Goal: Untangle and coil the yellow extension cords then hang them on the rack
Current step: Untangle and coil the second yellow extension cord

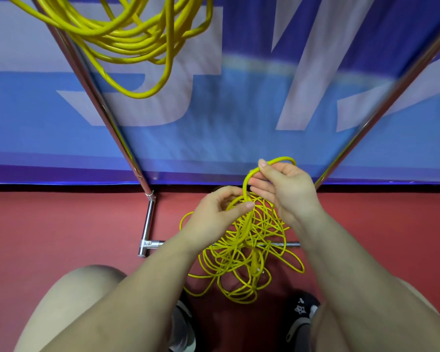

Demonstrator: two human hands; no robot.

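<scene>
near the lower middle of the frame, the right hand (287, 189) curls its fingers and thumb round a loop of the tangled yellow cord (241, 252) and lifts it above the heap. the left hand (214, 212), just beside and slightly lower, has fingers curled with the thumb pinching strands at the top of the same tangle. the rest of the tangle hangs down over the red floor (61, 224) and across the low bar of the chrome rack (148, 224). in the upper left, a coiled yellow cord (127, 39) hangs on the rack, in front of a blue banner (239, 110).
</scene>
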